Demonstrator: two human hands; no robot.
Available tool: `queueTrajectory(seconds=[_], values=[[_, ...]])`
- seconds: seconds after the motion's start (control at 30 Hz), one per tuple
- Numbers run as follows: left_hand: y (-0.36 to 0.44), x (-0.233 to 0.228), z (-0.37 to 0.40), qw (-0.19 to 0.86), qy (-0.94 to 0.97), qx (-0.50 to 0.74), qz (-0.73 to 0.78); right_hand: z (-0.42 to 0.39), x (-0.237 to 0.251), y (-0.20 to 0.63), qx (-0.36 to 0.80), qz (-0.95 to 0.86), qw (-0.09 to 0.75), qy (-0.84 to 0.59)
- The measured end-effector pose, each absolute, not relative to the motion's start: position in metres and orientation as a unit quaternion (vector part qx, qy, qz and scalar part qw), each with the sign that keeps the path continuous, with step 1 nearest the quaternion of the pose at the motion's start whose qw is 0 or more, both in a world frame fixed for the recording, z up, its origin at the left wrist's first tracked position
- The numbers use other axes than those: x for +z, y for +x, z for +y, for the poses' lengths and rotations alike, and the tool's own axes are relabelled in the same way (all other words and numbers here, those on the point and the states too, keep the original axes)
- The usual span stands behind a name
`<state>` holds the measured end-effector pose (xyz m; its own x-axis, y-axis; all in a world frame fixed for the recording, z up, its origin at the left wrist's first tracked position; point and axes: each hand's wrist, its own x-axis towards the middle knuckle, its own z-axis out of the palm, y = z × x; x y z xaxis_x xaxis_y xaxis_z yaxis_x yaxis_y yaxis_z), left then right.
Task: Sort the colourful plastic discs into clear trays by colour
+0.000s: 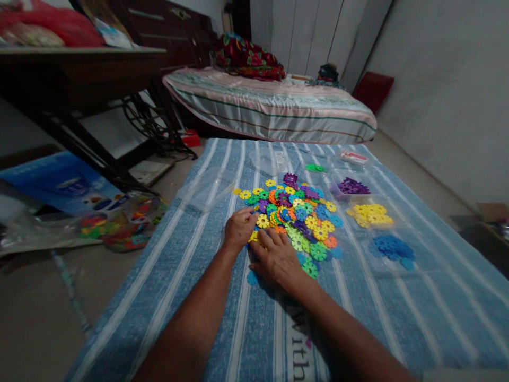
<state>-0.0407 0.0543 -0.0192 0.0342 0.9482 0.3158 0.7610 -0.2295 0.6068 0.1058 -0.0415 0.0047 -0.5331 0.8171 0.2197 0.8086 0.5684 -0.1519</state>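
My left hand [238, 229] pinches a yellow disc [262, 220] at the pile [296, 215]'s near-left edge; my right hand [276, 260] lies open, flat on discs, pile stretching ahead-right

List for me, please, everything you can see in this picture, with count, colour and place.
Mixed discs: a heap, many colours, middle of the cloth.
Purple discs: one pile, right of the heap.
Yellow discs: one pile, right.
Blue discs: one pile, right and nearer.
Green discs: a few, beyond the heap.
Cloth: one, blue with white stripes, on the floor.
Mattress: one, striped, behind.
Table: one, dark, left.
Left hand: on the heap's near-left edge.
Right hand: flat on the heap's near edge.
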Motion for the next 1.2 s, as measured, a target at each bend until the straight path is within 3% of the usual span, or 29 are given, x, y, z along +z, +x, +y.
queueTrajectory(seconds=[0.27,0.53,0.9,1.2], values=[[-0.038,-0.020,0.053,0.145,0.694,0.355,0.609,-0.052,0.004,0.125,0.017,-0.797,0.120,-0.591],[-0.038,-0.018,0.053,0.158,0.687,0.366,0.608,-0.041,0.003,0.103,0.022,-0.847,0.144,-0.511],[-0.038,-0.022,0.053,0.142,0.702,0.358,0.599,-0.047,0.007,0.119,-0.009,-0.775,0.131,-0.619],[-0.039,-0.023,0.053,0.131,0.704,0.356,0.600,-0.032,0.005,0.106,-0.002,-0.800,0.135,-0.585]])
